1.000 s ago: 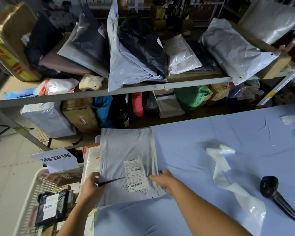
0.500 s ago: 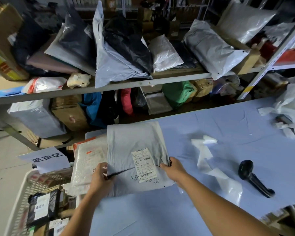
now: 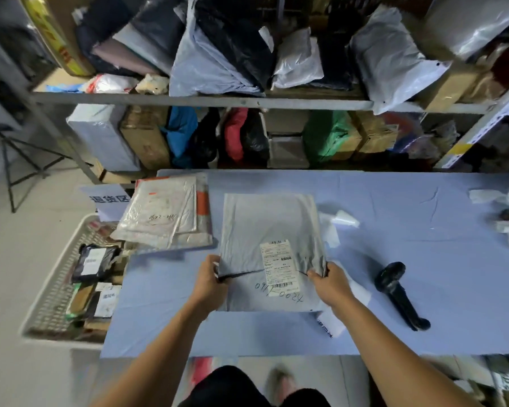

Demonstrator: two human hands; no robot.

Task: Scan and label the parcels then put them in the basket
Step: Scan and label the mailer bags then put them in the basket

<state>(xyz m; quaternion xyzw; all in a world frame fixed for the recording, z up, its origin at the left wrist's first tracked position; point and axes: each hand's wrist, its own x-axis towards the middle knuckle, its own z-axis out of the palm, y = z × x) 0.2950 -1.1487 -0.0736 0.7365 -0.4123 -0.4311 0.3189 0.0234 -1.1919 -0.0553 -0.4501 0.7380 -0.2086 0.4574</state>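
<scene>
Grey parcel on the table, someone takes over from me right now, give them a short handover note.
Left hand grips the grey parcel at its left edge; right hand grips its right edge.
Parcel is at the blue table, label already on, handwriting beneath it.
Scanner lies free on the table to the right.
Basket sits left of the table, holding several parcels.
Left: parcel into the basket, then the stack at the table's left end. Scanned or not: cannot tell.

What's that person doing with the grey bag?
A person grips a grey parcel by its edges, left hand on one side, right hand on the other, at a blue table. It has a white label on it. A black scanner lies to the right; the basket sits beside the table, on the left.
</scene>
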